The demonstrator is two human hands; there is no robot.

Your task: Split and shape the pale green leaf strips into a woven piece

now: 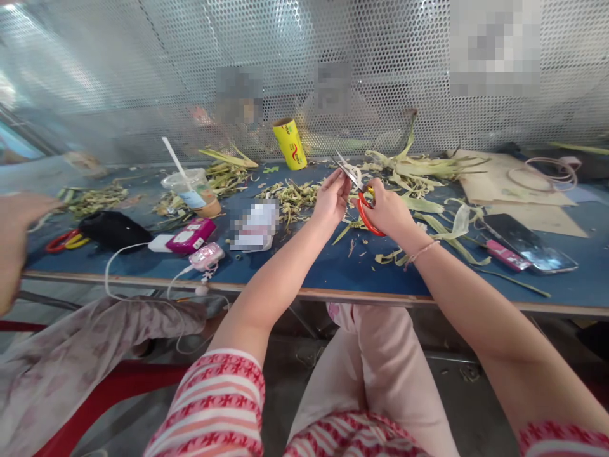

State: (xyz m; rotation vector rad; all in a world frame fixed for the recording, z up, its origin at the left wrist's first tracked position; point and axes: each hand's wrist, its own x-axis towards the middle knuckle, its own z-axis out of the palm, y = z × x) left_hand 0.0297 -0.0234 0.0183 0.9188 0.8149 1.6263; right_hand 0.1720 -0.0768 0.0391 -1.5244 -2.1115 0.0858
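Note:
My right hand (387,211) grips red-handled scissors (362,204) over the blue table (333,270), their metal blades pointing up and left. My left hand (333,198) is raised just left of the blades, fingers pinched on a thin pale leaf strip that I can barely make out. Cut green leaf strips (428,219) lie under and to the right of both hands. A heap of trimmed scraps (290,193) sits just left of my left hand.
A yellow roll (289,143) stands at the back by the perforated metal screen. A plastic cup with a straw (193,190), a pink box (191,235), a black pouch (114,228) and cables lie at left. A phone (528,242) lies at right. Another person's hand (14,247) is at far left.

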